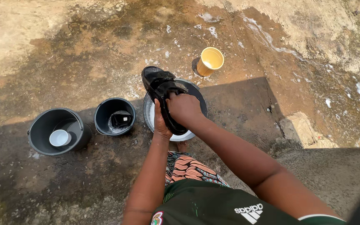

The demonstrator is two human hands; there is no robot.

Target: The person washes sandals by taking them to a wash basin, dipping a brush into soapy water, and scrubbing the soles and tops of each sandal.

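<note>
Three dark buckets are set on the wet ground: a large one (57,131) holding a white cup (59,137), a smaller one (114,116), and a basin (149,113), over which a black shoe (160,85) is gripped by the left hand (161,123) and pressed by the closed right hand (184,107), so drips are caught. A yellow cup (210,61) stands near.

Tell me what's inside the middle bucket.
Inside the middle bucket lies a dark boxy object in a little pale water or suds. The near wall hides part of the bottom.
</note>
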